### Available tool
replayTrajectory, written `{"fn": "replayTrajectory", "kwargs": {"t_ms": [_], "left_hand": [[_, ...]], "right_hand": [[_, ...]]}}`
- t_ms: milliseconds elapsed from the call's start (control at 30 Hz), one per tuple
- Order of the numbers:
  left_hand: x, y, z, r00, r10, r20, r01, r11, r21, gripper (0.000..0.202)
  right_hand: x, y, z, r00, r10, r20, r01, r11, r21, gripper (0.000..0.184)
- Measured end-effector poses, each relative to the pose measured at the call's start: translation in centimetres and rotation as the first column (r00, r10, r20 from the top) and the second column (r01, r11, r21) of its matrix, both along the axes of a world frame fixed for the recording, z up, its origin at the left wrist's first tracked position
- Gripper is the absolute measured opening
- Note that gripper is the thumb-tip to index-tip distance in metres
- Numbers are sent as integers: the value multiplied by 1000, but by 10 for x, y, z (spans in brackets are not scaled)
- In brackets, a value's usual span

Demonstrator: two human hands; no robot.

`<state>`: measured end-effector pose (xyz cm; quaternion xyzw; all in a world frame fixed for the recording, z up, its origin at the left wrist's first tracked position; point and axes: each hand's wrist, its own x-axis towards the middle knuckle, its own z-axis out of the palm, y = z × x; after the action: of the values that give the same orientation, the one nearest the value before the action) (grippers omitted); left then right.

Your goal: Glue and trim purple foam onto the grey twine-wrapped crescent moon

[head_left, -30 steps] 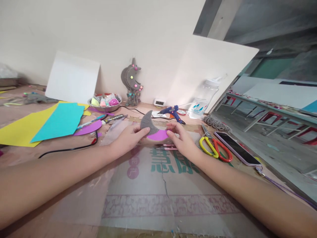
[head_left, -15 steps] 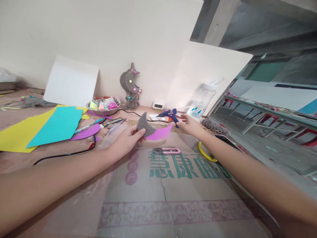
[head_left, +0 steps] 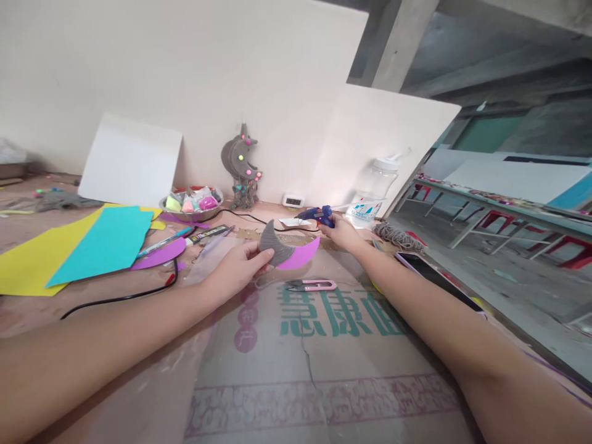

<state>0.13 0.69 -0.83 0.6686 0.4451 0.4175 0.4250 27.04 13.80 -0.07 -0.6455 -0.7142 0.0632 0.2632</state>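
Note:
Between the thumb and fingers of my left hand (head_left: 244,264) is a purple crescent (head_left: 300,254), its left part wrapped in grey yarn (head_left: 274,245). My right hand (head_left: 343,232) has its fingers round the handle of a blue glue gun (head_left: 319,215), whose nozzle points left. A clear glue stick juts out from the gun's back. Pink thread snips (head_left: 312,285) lie on the printed plastic sheet (head_left: 259,394) below the crescent.
Behind stand a grey yarn moon ornament (head_left: 240,157), a small white clock (head_left: 293,200) and a clear bottle (head_left: 370,191). A bowl of clay (head_left: 192,202) and coloured sheets (head_left: 102,246) are at left. Grey yarn (head_left: 398,237) and a phone (head_left: 437,280) lie at right.
My right hand has closed on the glue gun's handle, which it was only reaching towards before. The left hand still holds the crescent, nearly in place.

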Motion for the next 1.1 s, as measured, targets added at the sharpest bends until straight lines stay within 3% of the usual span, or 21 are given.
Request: {"fn": "replayTrajectory", "kwargs": {"t_ms": [267, 433, 633, 800, 967, 1100], "left_hand": [[0, 0, 1, 999, -20, 49, 22, 999, -32, 26], [1, 0, 2, 998, -5, 65, 7, 999, -41, 23], [1, -4, 6, 998, 20, 57, -21, 1000, 19, 20], [1, -1, 3, 993, 24, 113, -25, 1000, 6, 18], [0, 7, -5, 973, 25, 228, -14, 999, -49, 25], [-1, 10, -8, 974, 5, 226, 4, 999, -41, 26]], "right_hand": [[-3, -21, 5, 991, 6, -132, -15, 998, -66, 26], [-8, -38, 13, 969, 69, -239, -81, 996, -38, 24], [-23, -89, 24, 910, 188, -368, -170, 982, 82, 24], [-33, -136, 19, 844, 276, -460, -227, 961, 160, 21], [-32, -153, 9, 910, 256, -325, -251, 966, 57, 27], [-37, -156, 8, 890, 342, -303, -367, 930, -28, 26]]}}
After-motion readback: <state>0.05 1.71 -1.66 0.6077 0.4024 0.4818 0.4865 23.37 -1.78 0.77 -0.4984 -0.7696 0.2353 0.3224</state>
